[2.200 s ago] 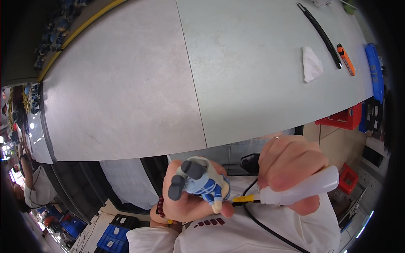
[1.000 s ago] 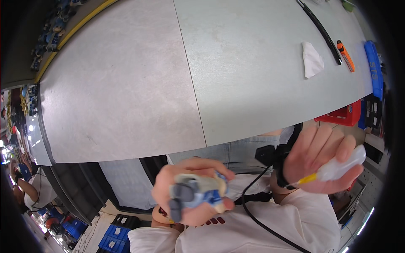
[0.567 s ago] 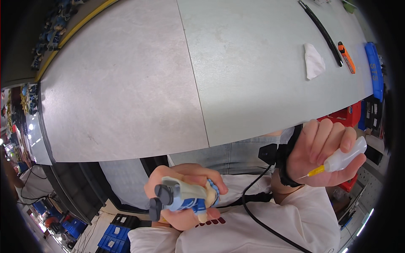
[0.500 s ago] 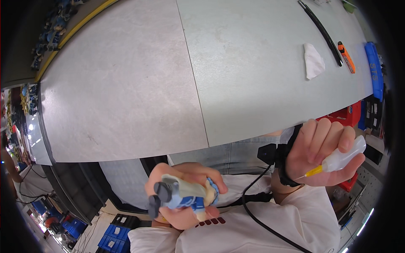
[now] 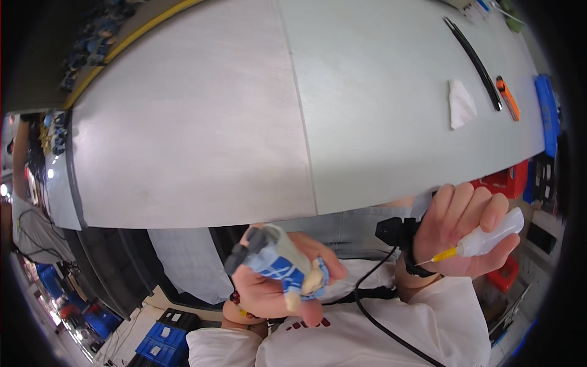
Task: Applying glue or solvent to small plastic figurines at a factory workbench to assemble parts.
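Low in the frame, below the bench [image 5: 202,140], the left hand [image 5: 272,287] is clamped around a small blue-and-grey figurine [image 5: 278,266], light, rigid, likely fragile at thin parts, while the right hand [image 5: 465,229] grips a soft squeeze bottle [image 5: 489,235].

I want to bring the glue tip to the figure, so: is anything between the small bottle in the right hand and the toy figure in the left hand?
Nothing visible. Between the bottle and the figure there is only open space; a black cable hangs lower, against the shirt.
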Demonstrator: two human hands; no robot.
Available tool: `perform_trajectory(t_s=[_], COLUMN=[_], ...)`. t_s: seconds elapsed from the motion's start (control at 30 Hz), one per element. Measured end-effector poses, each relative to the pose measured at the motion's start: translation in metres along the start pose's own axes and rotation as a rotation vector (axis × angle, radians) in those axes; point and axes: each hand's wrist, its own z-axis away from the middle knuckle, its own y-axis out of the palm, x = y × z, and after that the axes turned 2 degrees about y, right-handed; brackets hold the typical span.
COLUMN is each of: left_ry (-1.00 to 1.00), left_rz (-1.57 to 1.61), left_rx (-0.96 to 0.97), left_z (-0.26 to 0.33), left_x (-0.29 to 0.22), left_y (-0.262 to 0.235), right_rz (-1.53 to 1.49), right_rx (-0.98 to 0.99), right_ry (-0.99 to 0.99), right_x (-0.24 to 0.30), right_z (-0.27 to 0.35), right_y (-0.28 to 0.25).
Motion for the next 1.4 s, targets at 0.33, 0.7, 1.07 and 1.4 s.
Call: perform_trajectory(t_s=[0.33, 0.7, 1.07, 1.4], left_ry=[-0.143, -0.140, -0.036, 0.062], left_rz=[-0.062, -0.223, -0.658, -0.661], left_rx=[0.001, -0.024, -0.093, -0.363], left_z=[-0.010, -0.011, -0.027, -0.036], left_x=[-0.020, -0.029, -0.060, -0.045], left_y=[0.021, 0.026, 0.014, 0.013], right_rz=[-0.105, 0.349, 1.187, 1.390], right_rx=[-0.193, -0.192, -0.071, 0.195], right_ry=[-0.057, -0.048, 0.138, 0.291], right_x=[0.009, 0.006, 0.093, 0.104], right_z=[0.008, 0.004, -0.080, -0.161], right_y=[0.012, -0.025, -0.075, -0.099])
